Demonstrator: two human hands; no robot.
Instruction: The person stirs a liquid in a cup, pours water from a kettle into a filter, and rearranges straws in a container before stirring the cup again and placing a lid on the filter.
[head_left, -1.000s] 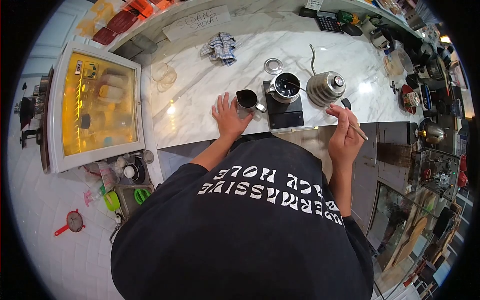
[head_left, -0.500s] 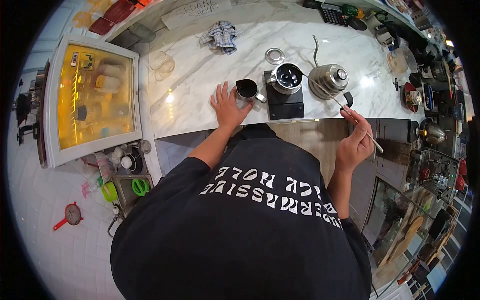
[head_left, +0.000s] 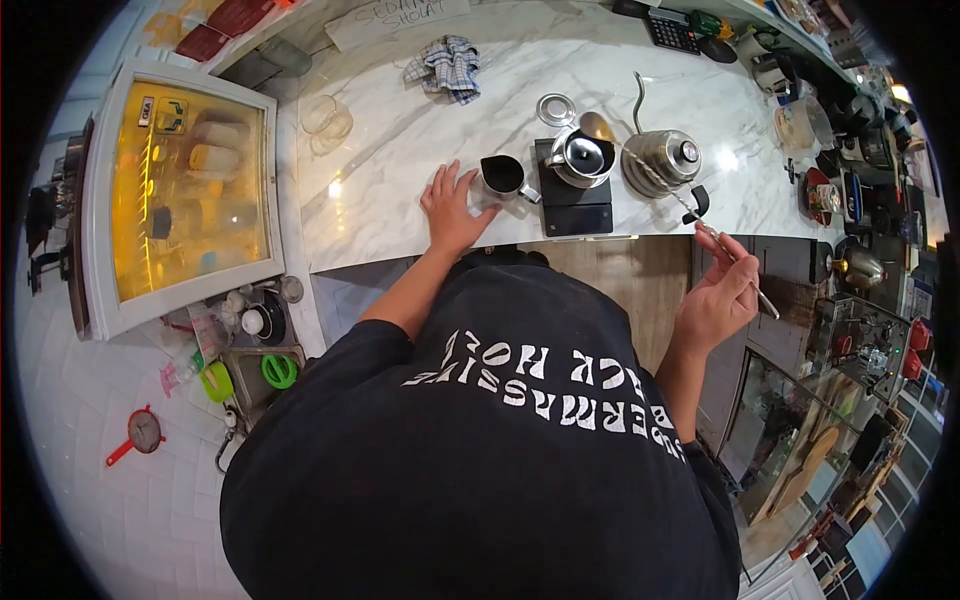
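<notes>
My right hand (head_left: pixel 720 290) grips a long bar spoon (head_left: pixel 597 127) with a twisted shaft, its bowl raised at the far rim of a steel cup (head_left: pixel 582 158). That cup holds dark liquid and sits on a black scale (head_left: pixel 577 211). To its left, a small steel pitcher (head_left: pixel 503 178) with a dark inside stands on the counter. My left hand (head_left: pixel 455 212) rests beside the pitcher with fingers spread, thumb close to its base; whether they touch is hard to tell. A gooseneck kettle (head_left: pixel 660 163) stands right of the scale, under the spoon's shaft.
A round metal lid (head_left: pixel 556 109) lies behind the cup on the marble counter (head_left: pixel 400 130). Farther back is a checked cloth (head_left: pixel 447 68). A clear glass (head_left: pixel 327 120) stands at the left, near a glass-doored fridge (head_left: pixel 195 190). A calculator (head_left: pixel 673 31) lies at the back right.
The spoon's bowl has come up out of the dark liquid to the cup's far rim. My right hand has shifted slightly right and down. My left hand stays by the pitcher.
</notes>
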